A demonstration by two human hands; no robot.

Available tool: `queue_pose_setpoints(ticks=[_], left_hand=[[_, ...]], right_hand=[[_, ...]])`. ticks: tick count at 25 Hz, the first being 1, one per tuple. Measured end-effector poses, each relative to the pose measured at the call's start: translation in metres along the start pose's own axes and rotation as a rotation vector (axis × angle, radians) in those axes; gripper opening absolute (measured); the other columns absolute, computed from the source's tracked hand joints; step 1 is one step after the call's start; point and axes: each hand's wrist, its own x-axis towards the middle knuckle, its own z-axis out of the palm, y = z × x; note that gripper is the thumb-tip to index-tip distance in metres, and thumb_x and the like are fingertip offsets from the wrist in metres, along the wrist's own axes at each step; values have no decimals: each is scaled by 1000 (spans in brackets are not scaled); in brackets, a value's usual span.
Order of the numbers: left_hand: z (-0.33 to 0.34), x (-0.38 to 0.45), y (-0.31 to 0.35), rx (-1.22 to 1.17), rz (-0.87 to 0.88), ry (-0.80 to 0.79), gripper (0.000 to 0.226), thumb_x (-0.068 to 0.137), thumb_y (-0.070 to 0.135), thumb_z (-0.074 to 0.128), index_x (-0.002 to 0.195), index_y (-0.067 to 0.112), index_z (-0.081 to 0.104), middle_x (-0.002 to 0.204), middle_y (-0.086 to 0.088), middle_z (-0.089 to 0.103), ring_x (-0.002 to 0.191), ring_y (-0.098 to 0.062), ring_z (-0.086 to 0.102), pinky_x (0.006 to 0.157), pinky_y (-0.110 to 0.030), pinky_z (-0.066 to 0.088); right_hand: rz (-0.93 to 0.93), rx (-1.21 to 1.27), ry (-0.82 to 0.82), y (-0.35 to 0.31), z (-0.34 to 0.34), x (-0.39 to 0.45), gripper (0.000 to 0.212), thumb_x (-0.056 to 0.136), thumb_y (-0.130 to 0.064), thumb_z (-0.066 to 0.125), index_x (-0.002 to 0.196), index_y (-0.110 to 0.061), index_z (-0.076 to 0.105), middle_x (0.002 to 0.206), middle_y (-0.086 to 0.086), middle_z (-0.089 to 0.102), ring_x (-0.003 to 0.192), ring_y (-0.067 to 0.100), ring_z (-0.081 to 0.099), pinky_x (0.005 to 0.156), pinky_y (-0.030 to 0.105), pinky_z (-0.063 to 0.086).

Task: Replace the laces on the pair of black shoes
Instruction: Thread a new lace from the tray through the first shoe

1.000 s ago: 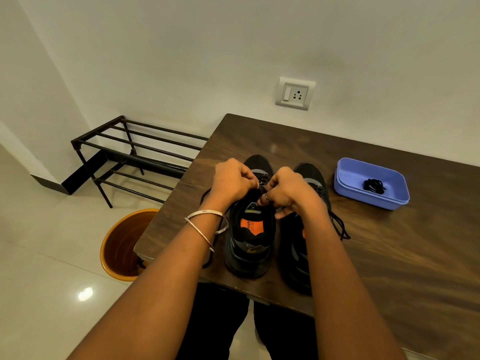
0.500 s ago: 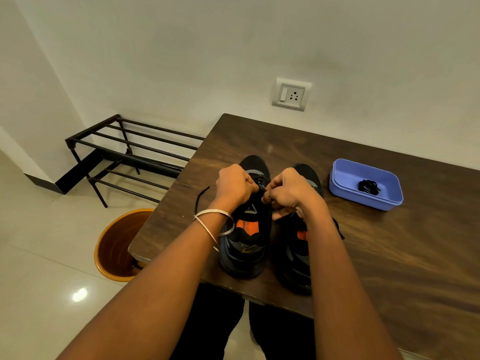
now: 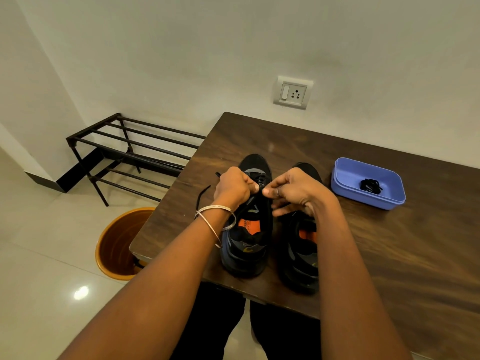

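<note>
Flanking shoes [image 3: 246,245] — tray [image 3: 345,183], bin [image 3: 109,245]

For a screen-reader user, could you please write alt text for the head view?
Both hands, left hand and right hand, pinch the lace over the left shoe of a black pair on a wooden table; the right shoe stands beside it. A blue tray holds a coiled lace; a bin stands on the floor.
</note>
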Motion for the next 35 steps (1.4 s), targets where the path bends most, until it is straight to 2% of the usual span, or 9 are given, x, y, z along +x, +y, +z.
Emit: queue_pose_setpoints(ticks=[6, 10, 14, 17, 21, 24, 29, 32, 35], left_hand=[[-19, -13, 3, -11, 81, -161, 11, 90, 20, 67, 85, 12, 73, 87, -10, 69, 85, -20, 65, 78, -33, 51], [-29, -16, 6, 201, 146, -193, 62, 76, 27, 80, 132, 19, 55, 117, -4, 63, 108, -20, 59, 92, -31, 48], [-28, -16, 6, 393, 163, -90, 71, 69, 43, 82, 132, 29, 53, 131, -4, 56, 124, -28, 50, 101, -48, 45], [-32, -22, 7, 438, 140, -54, 73, 72, 47, 79, 136, 30, 49, 138, -7, 43, 133, -33, 33, 107, -51, 35], [-35, -29, 9, 444, 96, -88, 77, 73, 49, 77, 140, 30, 44, 143, -9, 35, 136, -35, 26, 108, -53, 30], [-36, -29, 10, 460, 71, -87, 78, 72, 54, 76, 139, 28, 45, 144, -8, 37, 136, -35, 27, 107, -55, 31], [-35, -27, 12, 485, 67, -79, 77, 73, 53, 75, 138, 25, 45, 144, -9, 38, 136, -36, 28, 106, -55, 29], [-30, -28, 17, 526, 110, -59, 77, 74, 47, 77, 140, 28, 42, 146, -8, 35, 138, -37, 26, 106, -57, 27], [-31, -25, 18, 517, 136, -86, 82, 74, 43, 78, 145, 36, 37, 146, -5, 36, 138, -36, 26, 106, -58, 26]], right_hand=[[-18, -206, 409, 3, 19, 33, 13, 81, -21, 75, 81, -10, 69, 89, 14, 68, 76, 31, 67, 65, 46, 61], [-44, -309, 420, -8, 20, 28, 14, 83, -15, 64, 78, -4, 58, 84, 16, 64, 71, 33, 64, 66, 45, 60], [-183, -454, 555, -30, -4, -1, 25, 89, -11, 53, 65, -6, 47, 76, 12, 55, 65, 29, 55, 63, 35, 48], [-465, -8, 687, -50, -21, -32, 22, 98, -15, 50, 80, -7, 60, 83, 7, 67, 84, 27, 69, 83, 44, 56], [-777, 974, 639, -74, -42, -72, 18, 102, -9, 42, 91, -6, 56, 69, 11, 60, 59, 28, 63, 64, 46, 60], [-608, 595, 667, -55, -36, -54, 10, 97, -13, 57, 92, -9, 65, 71, 3, 63, 53, 10, 56, 52, 29, 49], [-179, -390, 379, -18, -13, -6, 19, 86, -31, 73, 92, -13, 72, 96, 8, 69, 87, 20, 62, 76, 33, 50], [-112, -605, 159, -19, 3, -1, 25, 89, -25, 70, 103, -4, 72, 103, 15, 68, 97, 26, 61, 75, 30, 42], [-129, -634, 188, -24, 7, -2, 26, 91, -21, 68, 97, 4, 70, 92, 17, 68, 94, 29, 61, 72, 31, 41]])
